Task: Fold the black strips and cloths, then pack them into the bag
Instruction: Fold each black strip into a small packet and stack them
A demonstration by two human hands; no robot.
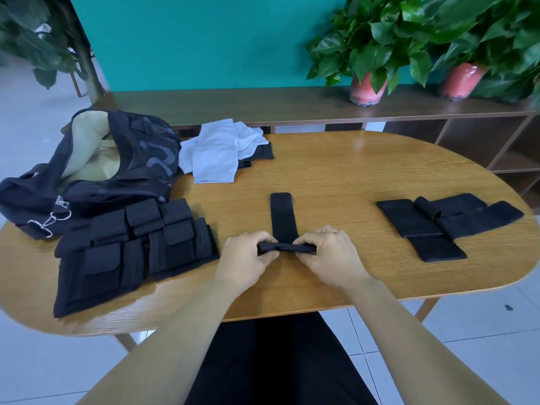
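While both our hands work at the near middle of the wooden table [365,176], we keep a black strip [283,217] stretched away from us across the wood, its near end turned into a thick fold. Our left hand [248,255] pinches the left end of that fold between curled fingers and thumb, and our right hand [330,252] pinches the right end the same way, so the fold runs crosswise between the two hands while the rest of the strip lies flat beyond them.

To our left sits a pile of folded black cloths [128,247] with flapped pockets, and behind it the black bag [96,171] lies open, showing a pale lining. White cloths [219,150] lie heaped near the table's far edge, partly covering another dark piece. On our right, well apart from the hands, several more black strips [444,223] lie overlapping one another. Two potted plants [380,54] stand on the shelf [233,103] behind the table.
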